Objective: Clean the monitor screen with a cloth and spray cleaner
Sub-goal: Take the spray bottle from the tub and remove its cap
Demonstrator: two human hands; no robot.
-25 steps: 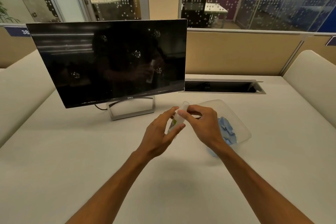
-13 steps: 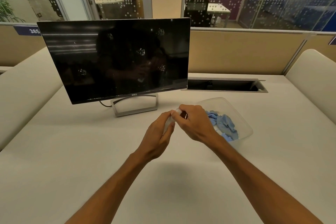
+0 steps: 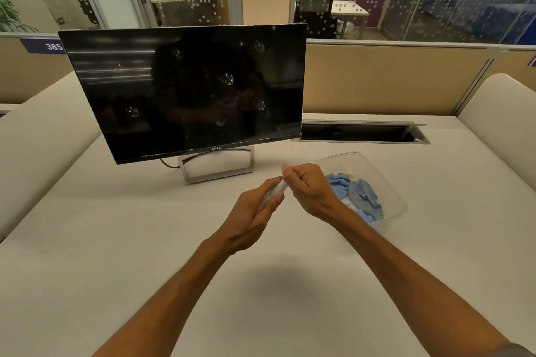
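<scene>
A black monitor (image 3: pixel 185 90) stands on the white desk at left centre, and its dark screen carries several wet spray patches. In front of it, my left hand (image 3: pixel 255 214) wraps the body of a small clear spray bottle (image 3: pixel 275 191), most of which is hidden in the fist. My right hand (image 3: pixel 307 188) pinches the bottle's top end with its fingertips. A crumpled blue cloth (image 3: pixel 359 194) lies in a clear plastic container (image 3: pixel 397 206) just right of my right hand.
The monitor's grey stand (image 3: pixel 217 166) and a dark cable sit under the screen. An open cable trough (image 3: pixel 359 133) is sunk in the desk behind the container. Tan partition panels and glass walls close off the back. A padded divider (image 3: pixel 504 113) stands at right.
Both hands have drawn together on the bottle, hiding more of it. The view has shifted slightly, so the monitor sits further right and more of the cloth shows.
</scene>
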